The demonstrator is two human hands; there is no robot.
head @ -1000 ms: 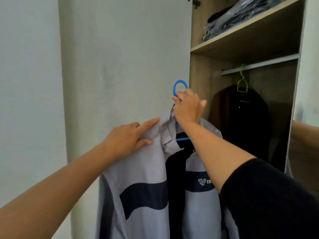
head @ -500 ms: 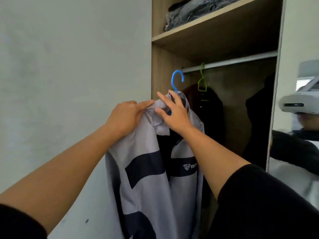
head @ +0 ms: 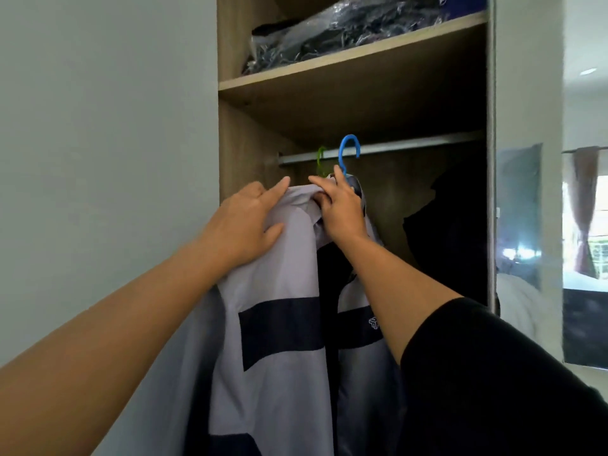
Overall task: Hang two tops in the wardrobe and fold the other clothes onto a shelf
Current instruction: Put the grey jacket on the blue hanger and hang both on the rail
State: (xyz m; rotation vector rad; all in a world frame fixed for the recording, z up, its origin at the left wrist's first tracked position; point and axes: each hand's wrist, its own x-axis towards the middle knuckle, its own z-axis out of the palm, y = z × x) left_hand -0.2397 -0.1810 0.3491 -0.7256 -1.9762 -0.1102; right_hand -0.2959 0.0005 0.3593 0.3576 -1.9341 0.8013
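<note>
Now, head view: the top (head: 283, 291) has risen into the wardrobe (head: 250, 126), its blue hook (head: 348, 152) level with the rail (head: 411, 147), not yet over it. Right hand (head: 342, 210) pinches the collar; left hand (head: 245, 222) lies spread on the shoulder.

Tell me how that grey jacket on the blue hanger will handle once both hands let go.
The grey jacket looks floppy: it drapes in soft folds below the left hand. It probably hangs fairly light. It may slide or swing, since only the blue hanger, pinched by the right hand, carries it and the hook seems not yet on the rail.
</note>
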